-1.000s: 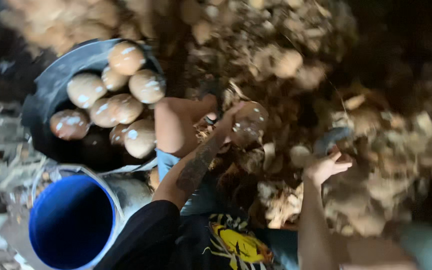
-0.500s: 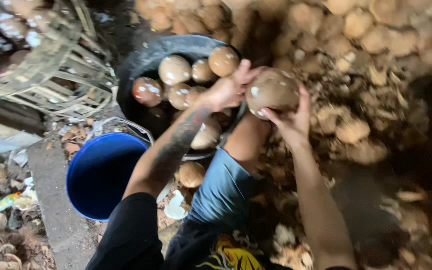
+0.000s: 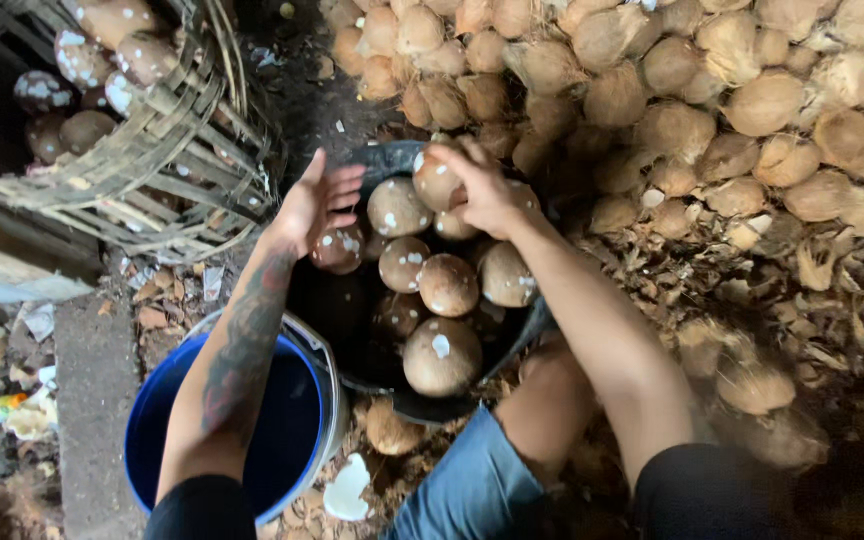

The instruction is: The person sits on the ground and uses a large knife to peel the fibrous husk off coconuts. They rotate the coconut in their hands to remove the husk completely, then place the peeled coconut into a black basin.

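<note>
So here both hands are up over the black tub (image 3: 347, 330), which sits on the ground and is packed with peeled coconuts, brownish with white patches. The right hand (image 3: 487, 190) is resting on top of the coconut (image 3: 435, 180) at the far edge of the tub, fingers curled down over it and touching it, though it's hard to say how firmly they grip. The left hand (image 3: 314, 205) hovers just beside the tub's left rim with its fingers spread apart and holding nothing, palm turned toward the nuts, closest to a small dark coconut (image 3: 337, 248) right under it. One big coconut (image 3: 441, 357) sits nearest the person at the tub's front. Right next to the tub, touching or nearly touching its left side, is a blue bucket (image 3: 292, 440) with a white rim, and the tattooed left forearm crosses over it. Up in the top left corner there's a woven basket (image 3: 162, 160), tilted, with more peeled coconuts inside. The whole top right is a huge heap of unhusked coconuts (image 3: 712, 100), with husk scraps (image 3: 782, 300) littering the ground below it. The person's knee in blue shorts sits right behind the tub.
</note>
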